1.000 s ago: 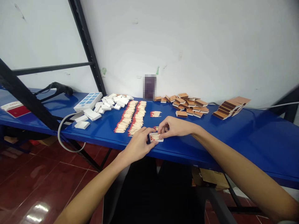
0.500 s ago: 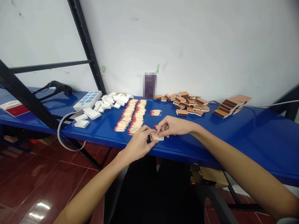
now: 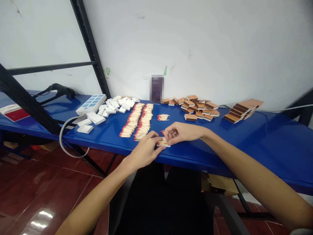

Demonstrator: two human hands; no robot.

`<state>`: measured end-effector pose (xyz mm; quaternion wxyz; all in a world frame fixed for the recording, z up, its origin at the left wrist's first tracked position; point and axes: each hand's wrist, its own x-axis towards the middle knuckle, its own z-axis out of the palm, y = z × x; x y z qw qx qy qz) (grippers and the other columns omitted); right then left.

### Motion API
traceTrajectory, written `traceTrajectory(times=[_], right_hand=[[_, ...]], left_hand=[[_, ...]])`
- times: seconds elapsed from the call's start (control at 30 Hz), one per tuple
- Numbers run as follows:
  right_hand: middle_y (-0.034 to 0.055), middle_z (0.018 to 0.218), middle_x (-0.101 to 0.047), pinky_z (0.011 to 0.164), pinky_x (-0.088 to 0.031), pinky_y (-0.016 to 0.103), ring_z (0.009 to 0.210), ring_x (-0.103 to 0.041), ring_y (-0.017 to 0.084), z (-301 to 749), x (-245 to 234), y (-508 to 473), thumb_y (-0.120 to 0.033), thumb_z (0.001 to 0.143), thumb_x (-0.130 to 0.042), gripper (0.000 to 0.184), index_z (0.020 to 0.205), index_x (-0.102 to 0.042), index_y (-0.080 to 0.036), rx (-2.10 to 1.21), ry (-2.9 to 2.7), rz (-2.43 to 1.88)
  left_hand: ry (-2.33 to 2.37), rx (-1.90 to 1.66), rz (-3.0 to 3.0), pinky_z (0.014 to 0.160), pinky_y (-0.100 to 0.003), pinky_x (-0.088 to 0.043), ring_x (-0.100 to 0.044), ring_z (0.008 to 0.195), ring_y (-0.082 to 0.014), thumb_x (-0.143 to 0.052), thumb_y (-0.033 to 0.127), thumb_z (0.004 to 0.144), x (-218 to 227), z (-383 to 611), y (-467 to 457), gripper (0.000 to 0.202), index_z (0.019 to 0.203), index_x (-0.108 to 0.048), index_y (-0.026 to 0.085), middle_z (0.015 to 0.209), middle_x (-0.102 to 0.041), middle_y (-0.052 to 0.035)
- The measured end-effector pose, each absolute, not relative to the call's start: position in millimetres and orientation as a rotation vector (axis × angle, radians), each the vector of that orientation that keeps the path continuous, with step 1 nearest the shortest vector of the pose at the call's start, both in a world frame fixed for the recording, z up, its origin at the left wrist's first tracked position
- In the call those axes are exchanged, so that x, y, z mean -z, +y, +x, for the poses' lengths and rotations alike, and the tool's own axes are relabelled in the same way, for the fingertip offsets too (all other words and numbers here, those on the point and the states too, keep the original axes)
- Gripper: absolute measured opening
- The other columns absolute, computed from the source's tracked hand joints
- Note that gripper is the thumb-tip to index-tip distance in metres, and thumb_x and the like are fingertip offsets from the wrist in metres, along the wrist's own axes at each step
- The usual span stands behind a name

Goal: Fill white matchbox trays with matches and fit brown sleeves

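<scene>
My left hand [image 3: 146,149] and my right hand [image 3: 179,132] meet at the front edge of the blue table [image 3: 256,137]. Between them sits a small white matchbox tray [image 3: 163,142] filled with red-tipped matches. The left hand's fingers curl round the tray's left end. My right hand's fingertips pinch at the matches on the tray's right side. A few loose matches [image 3: 162,132] lie just behind the tray.
Two long rows of matches [image 3: 139,120] lie left of my hands, with a small bundle [image 3: 163,117] behind. White inner trays [image 3: 114,106] and a power strip [image 3: 91,104] sit at the left. Brown matchbox sleeves [image 3: 198,109] and a stack [image 3: 242,111] stand at the back right.
My hands have stayed on the tray; the fingers have shifted slightly on it, closing in over the matches. The view has drifted a little.
</scene>
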<state>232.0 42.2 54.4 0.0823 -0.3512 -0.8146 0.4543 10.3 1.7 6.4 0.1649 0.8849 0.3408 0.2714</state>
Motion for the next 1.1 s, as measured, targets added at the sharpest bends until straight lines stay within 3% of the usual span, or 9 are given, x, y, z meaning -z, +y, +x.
traceTrajectory(times=[0.13, 0.23, 0.37, 0.47, 0.7, 1.1], right_hand=[[-0.0004, 0.069, -0.061, 0.060, -0.039, 0.026, 0.063, -0.051, 0.012, 233, -52, 45, -0.045, 0.077, -0.072, 0.031, 0.085, -0.065, -0.016, -1.320, -2.425, -1.015], [-0.0027, 0.064, -0.053, 0.059, -0.035, 0.026, 0.060, -0.045, 0.012, 238, -53, 48, -0.046, 0.080, -0.067, 0.029, 0.087, -0.065, -0.017, -1.055, -2.366, -1.119], [-0.0049, 0.066, -0.046, 0.057, -0.031, 0.026, 0.058, -0.041, 0.011, 244, -51, 53, -0.037, 0.076, -0.069, 0.031, 0.101, -0.064, -0.019, -0.677, -2.463, -1.283], [-0.0052, 0.065, -0.043, 0.057, -0.029, 0.027, 0.056, -0.038, 0.011, 245, -45, 57, -0.037, 0.078, -0.066, 0.023, 0.093, -0.065, -0.019, -0.568, -2.530, -1.324], [-0.0071, 0.057, -0.037, 0.053, -0.027, 0.027, 0.052, -0.034, 0.010, 242, -43, 59, -0.038, 0.077, -0.065, 0.020, 0.080, -0.066, -0.018, -0.673, -2.516, -1.374], [-0.0077, 0.056, -0.036, 0.052, -0.027, 0.026, 0.052, -0.033, 0.009, 245, -51, 55, -0.032, 0.072, -0.066, 0.016, 0.077, -0.065, -0.017, -0.736, -2.415, -1.372]], left_hand=[[0.992, -0.809, 2.494, 0.089, -0.033, -0.049, -0.061, 0.090, -0.0191, -0.064, 0.031, 0.092, -6, 11, 2, 0.023, 0.111, -0.070, 0.019, 0.102, -0.062, -0.0053], [0.999, -0.843, 2.468, 0.088, -0.033, -0.049, -0.061, 0.087, -0.0184, -0.066, 0.026, 0.090, -6, 11, 1, 0.019, 0.107, -0.070, 0.019, 0.101, -0.061, -0.0046], [0.939, -0.843, 2.465, 0.088, -0.032, -0.048, -0.060, 0.092, -0.0186, -0.062, 0.022, 0.092, -6, 11, 0, 0.025, 0.116, -0.066, 0.021, 0.105, -0.058, -0.0051], [0.905, -0.836, 2.467, 0.086, -0.031, -0.046, -0.059, 0.095, -0.0185, -0.059, 0.022, 0.094, -7, 11, -1, 0.019, 0.111, -0.066, 0.021, 0.108, -0.056, -0.0054], [1.001, -0.882, 2.442, 0.079, -0.029, -0.043, -0.055, 0.084, -0.0183, -0.068, 0.022, 0.088, -7, 13, 0, 0.022, 0.106, -0.055, 0.020, 0.092, -0.055, -0.0006], [1.034, -0.933, 2.398, 0.072, -0.028, -0.042, -0.054, 0.075, -0.0156, -0.071, 0.023, 0.084, -4, 13, 1, 0.028, 0.104, -0.052, 0.021, 0.088, -0.057, 0.0016]])
